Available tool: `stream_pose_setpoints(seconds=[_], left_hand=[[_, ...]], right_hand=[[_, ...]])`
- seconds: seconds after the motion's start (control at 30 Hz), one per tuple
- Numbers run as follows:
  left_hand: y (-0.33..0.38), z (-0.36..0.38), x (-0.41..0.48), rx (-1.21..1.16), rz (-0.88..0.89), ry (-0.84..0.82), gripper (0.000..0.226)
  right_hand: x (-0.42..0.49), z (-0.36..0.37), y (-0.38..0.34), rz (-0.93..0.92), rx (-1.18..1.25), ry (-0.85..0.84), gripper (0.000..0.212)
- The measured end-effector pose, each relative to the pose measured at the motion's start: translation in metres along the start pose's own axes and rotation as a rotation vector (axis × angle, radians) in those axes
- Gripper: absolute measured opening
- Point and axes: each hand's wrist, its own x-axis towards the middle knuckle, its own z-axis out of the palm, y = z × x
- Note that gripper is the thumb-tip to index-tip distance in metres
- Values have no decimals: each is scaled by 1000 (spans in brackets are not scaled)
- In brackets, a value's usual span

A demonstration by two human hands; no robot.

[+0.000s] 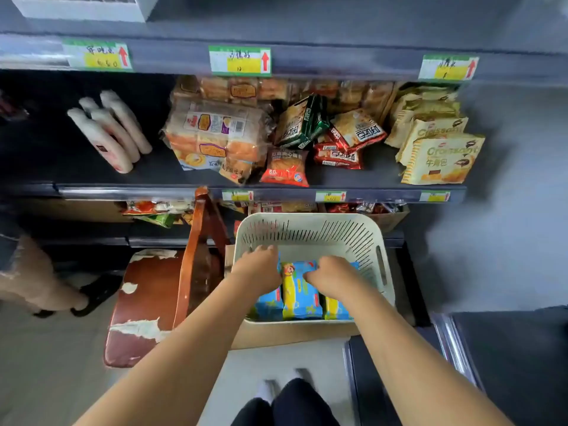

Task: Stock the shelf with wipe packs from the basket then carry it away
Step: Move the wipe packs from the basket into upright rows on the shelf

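A cream slotted basket stands on a cardboard box below the shelf. Inside lie three blue and yellow wipe packs side by side. Both my hands are down in the basket. My left hand curls over the far end of the left pack. My right hand has its fingers bent on the middle pack's upper right edge, covering the top of the right pack. Whether either hand has lifted a pack I cannot tell. On the dark shelf above, several white and pink wipe packs stand at the left.
Bread packs, red snack bags and croissant packs fill the middle and right of the shelf. A worn brown wooden chair stands left of the basket. Another person's sandalled feet are at far left. A metal rail runs at right.
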Motion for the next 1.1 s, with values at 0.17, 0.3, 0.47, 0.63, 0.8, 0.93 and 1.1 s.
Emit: stream_pose_setpoints(seconds=[0.17,0.3,0.47,0.63,0.8,0.93,1.1], left_hand=[[-20,21,35,128,-70,-73,58],[-25,19,49,205,-49,-109,66],[-17,15,48,338,-30,-36,58],[-10,0,41,314,56,-14,39],[9,-66,2,104,167,146,37],[49,-129,-35,-189,317,230,26],[115,-174,-90,-493,564,280,21]], right_hand=[[20,48,11,122,-93,50,35],[24,67,10,202,-26,166,20],[21,73,15,214,115,198,17],[13,54,18,113,360,159,32],[-29,-24,20,22,483,369,24],[-78,-106,26,-55,459,658,21],[-169,-179,52,-41,448,1023,30]])
